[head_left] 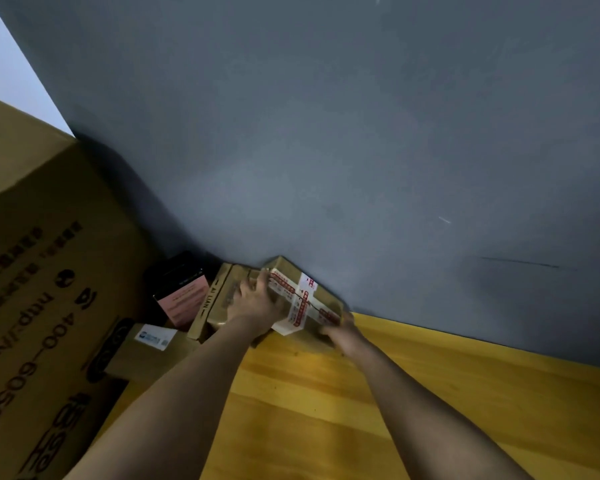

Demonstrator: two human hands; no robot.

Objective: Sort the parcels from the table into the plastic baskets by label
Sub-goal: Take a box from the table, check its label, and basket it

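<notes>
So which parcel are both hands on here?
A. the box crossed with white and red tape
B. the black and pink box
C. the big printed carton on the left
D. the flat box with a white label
A: the left hand and right hand grip the taped parcel at opposite ends.

A brown cardboard parcel [302,299], crossed with white tape printed in red, is lying tilted at the far edge of the wooden table [430,393], against the grey wall; just to its left a second brown parcel [219,299], marked AI LIAN, is lying touching it.
</notes>
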